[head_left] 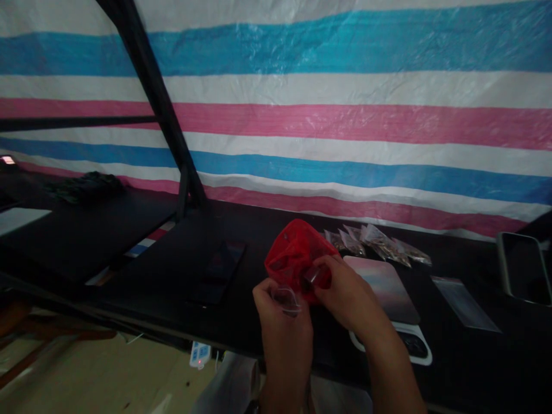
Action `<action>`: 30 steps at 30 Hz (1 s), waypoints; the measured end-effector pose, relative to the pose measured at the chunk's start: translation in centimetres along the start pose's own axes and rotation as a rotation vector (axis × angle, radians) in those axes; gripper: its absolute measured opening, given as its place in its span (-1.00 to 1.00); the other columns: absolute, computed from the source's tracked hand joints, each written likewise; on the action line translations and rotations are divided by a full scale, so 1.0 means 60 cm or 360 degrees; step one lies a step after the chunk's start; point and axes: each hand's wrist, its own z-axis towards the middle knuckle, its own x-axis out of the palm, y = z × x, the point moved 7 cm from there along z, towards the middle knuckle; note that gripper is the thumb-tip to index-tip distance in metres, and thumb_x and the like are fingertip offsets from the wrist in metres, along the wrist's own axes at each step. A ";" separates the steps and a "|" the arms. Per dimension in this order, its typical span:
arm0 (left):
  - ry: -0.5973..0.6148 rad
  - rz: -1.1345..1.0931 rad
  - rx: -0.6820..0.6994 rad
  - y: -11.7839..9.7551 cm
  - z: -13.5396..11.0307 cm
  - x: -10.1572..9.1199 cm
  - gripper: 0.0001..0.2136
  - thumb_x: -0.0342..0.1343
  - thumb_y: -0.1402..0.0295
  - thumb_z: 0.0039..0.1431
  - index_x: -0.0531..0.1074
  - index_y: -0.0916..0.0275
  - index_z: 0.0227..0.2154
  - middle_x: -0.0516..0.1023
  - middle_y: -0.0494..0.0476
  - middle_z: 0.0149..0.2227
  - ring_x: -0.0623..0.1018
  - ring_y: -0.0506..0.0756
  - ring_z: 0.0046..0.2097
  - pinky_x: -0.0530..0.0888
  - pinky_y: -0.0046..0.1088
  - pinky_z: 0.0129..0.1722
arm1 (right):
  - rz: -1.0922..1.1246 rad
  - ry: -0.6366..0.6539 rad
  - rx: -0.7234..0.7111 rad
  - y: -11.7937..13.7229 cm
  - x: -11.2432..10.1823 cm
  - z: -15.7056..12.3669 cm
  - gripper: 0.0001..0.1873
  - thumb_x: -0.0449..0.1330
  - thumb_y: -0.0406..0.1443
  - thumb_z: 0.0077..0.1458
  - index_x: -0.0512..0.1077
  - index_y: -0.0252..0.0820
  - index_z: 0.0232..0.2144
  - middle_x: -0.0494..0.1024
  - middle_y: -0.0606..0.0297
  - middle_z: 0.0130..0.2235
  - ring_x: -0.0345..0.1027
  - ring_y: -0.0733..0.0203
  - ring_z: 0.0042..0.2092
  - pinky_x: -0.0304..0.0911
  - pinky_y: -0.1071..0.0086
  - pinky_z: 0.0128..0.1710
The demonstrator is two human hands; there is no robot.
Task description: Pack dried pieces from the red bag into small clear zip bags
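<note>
My left hand (280,313) is closed round a small clear plastic bag (288,300), held up at the table's front edge. My right hand (342,290) is beside it, fingers pinched on something small and dark at the rim of a red plastic bowl (293,250) that stands tilted on the black table (181,253). The two hands nearly touch. What the right fingers pinch is too small to name.
Several small filled clear packets (379,241) lie in a row behind the bowl. A pale pad on a scale (388,287) sits under my right wrist, an empty flat bag (466,302) to its right. Phones lie at left (222,264) and far right (524,267). A striped tarp hangs behind.
</note>
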 end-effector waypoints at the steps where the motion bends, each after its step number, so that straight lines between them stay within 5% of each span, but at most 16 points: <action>1: 0.0032 -0.0008 0.0022 0.000 0.000 0.004 -0.71 0.16 0.56 0.09 0.22 0.11 -0.23 0.32 -0.05 -0.29 0.43 0.05 -0.31 0.41 -0.40 -0.29 | -0.0002 -0.0004 0.0023 -0.001 0.000 0.000 -0.60 0.26 -0.45 0.11 0.51 -0.06 0.00 0.56 0.22 0.09 0.54 0.01 -0.01 0.24 0.26 -0.12; 18: 0.0009 -0.0027 0.0040 0.003 0.005 0.008 -0.61 0.14 0.69 -0.07 0.23 0.11 -0.27 0.28 -0.10 -0.34 0.35 0.01 -0.37 0.33 -0.46 -0.38 | -0.0127 -0.0135 0.0109 0.004 0.004 0.008 -0.50 0.25 -0.48 0.16 0.45 -0.06 0.12 0.51 0.20 0.21 0.55 -0.01 0.07 0.31 0.25 -0.07; 30: 0.0050 -0.0045 0.0030 0.015 0.008 0.013 -0.65 0.18 0.67 0.03 0.28 0.13 -0.22 0.33 -0.05 -0.29 0.41 0.04 -0.29 0.36 -0.42 -0.30 | -0.0029 -0.0204 -0.0038 0.012 0.007 0.014 -0.53 0.26 -0.47 0.19 0.49 -0.04 0.12 0.51 0.23 0.24 0.54 -0.02 0.10 0.35 0.21 0.01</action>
